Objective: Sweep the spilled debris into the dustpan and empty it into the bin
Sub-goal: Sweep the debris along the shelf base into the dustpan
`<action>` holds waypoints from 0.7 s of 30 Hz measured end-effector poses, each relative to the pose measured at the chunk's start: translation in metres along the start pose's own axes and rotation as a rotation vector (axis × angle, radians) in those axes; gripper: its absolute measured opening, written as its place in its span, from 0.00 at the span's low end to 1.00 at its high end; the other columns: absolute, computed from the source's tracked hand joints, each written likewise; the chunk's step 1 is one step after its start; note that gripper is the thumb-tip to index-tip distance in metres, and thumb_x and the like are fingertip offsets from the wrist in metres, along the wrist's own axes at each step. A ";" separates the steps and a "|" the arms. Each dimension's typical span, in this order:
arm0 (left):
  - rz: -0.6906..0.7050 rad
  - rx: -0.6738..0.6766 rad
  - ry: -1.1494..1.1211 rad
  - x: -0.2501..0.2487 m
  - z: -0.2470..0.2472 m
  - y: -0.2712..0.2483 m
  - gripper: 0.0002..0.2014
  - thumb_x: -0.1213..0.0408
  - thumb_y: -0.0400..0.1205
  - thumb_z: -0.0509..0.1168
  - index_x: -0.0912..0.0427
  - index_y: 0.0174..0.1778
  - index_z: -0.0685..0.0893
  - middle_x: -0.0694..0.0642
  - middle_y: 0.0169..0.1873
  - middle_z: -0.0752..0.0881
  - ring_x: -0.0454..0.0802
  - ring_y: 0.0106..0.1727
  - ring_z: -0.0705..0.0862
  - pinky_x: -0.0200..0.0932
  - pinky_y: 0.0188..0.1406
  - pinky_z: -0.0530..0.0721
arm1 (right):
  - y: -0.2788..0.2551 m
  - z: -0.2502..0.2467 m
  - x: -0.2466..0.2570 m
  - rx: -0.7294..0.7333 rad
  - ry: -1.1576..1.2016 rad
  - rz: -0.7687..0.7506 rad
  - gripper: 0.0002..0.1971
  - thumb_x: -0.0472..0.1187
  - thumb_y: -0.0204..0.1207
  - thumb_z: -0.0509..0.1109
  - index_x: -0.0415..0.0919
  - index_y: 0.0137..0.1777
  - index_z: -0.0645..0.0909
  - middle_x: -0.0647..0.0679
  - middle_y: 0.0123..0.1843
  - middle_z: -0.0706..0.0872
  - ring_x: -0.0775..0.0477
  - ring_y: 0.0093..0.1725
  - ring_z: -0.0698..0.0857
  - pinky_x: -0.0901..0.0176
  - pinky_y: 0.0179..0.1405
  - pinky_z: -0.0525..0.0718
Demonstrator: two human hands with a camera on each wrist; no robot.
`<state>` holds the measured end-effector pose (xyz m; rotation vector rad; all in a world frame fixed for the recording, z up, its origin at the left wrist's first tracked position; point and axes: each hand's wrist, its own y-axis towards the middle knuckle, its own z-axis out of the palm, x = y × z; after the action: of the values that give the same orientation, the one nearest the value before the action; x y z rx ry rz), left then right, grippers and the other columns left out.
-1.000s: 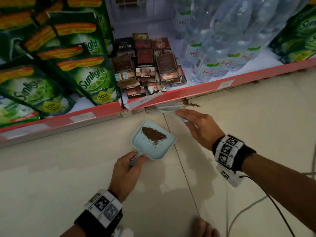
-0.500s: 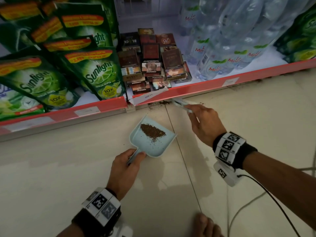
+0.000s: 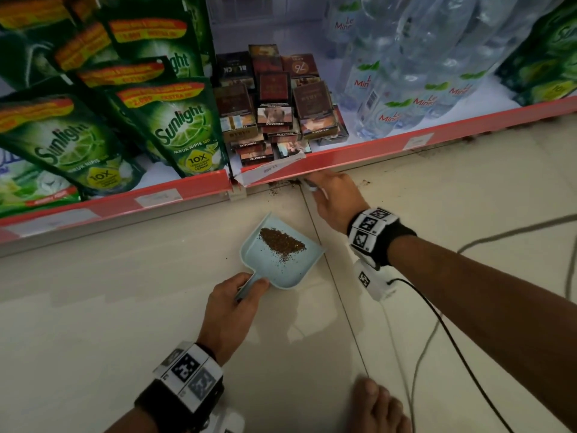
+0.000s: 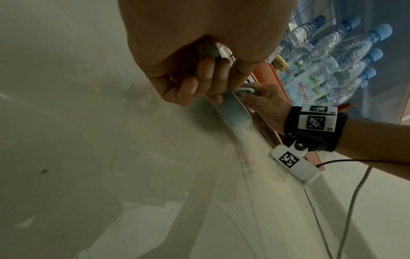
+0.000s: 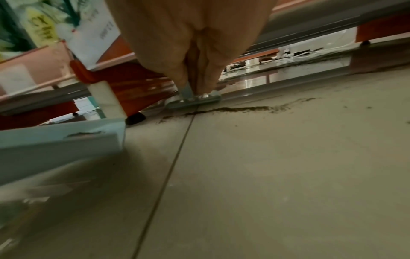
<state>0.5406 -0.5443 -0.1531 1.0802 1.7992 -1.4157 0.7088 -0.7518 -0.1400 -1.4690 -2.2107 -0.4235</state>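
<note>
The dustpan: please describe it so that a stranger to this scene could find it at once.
Look at the pale tiled floor below the red shelf edge. The dustpan lies there, its handle held by the left hand. It is the only light blue thing, with a brown debris pile inside.

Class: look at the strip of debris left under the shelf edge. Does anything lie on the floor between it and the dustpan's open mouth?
Nothing visible does. Between the debris and the dustpan lies only bare floor tile with a grout line; the brush sits just behind the debris.
</note>
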 end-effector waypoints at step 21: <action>-0.003 0.042 0.008 0.006 0.005 -0.003 0.17 0.57 0.82 0.69 0.72 0.41 0.82 0.43 0.18 0.68 0.44 0.22 0.65 0.44 0.25 0.64 | -0.011 -0.024 0.004 -0.033 0.149 -0.100 0.23 0.23 0.76 0.65 0.41 0.66 0.87 0.45 0.61 0.90 0.41 0.59 0.89 0.55 0.62 0.85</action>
<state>0.5351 -0.5485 -0.1577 1.1059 1.7853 -1.4585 0.7022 -0.7648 -0.1176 -1.3026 -2.1730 -0.5859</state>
